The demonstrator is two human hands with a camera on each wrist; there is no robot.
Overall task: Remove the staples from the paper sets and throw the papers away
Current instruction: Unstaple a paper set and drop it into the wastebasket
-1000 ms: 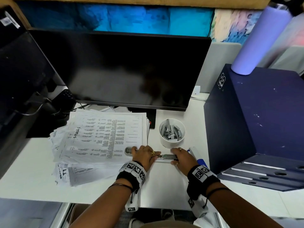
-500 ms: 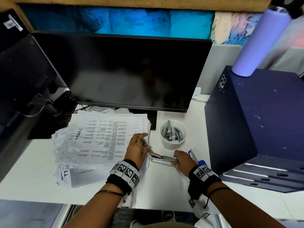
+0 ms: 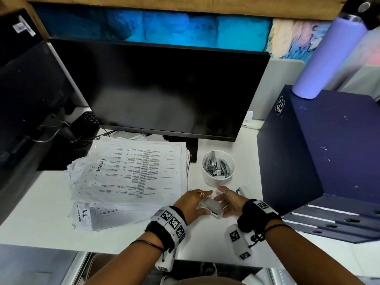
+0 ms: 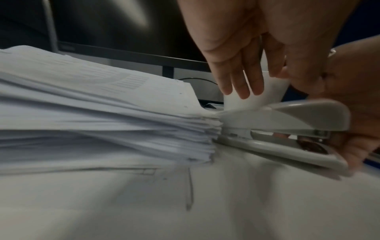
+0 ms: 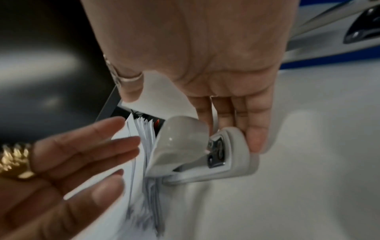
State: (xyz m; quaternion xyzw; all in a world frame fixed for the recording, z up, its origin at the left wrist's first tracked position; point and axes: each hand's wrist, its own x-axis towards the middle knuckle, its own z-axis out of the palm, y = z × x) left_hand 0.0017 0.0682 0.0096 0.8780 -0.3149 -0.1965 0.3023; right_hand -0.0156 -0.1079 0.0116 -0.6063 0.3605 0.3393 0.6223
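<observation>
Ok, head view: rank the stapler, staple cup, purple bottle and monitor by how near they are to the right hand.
1. Stapler: touching the right hand, between both hands.
2. Staple cup: just beyond the fingers, on the desk.
3. Monitor: farther back, to the left.
4. Purple bottle: farthest, up on the dark box at the right.

Grey stapler (image 3: 211,207) — white cup (image 3: 218,177) — navy box (image 3: 320,157).

Stapler (image 4: 287,120) glossy grey plastic, metal insert; paper stack (image 3: 131,171) matt; cup (image 3: 218,168) perhaps plastic
</observation>
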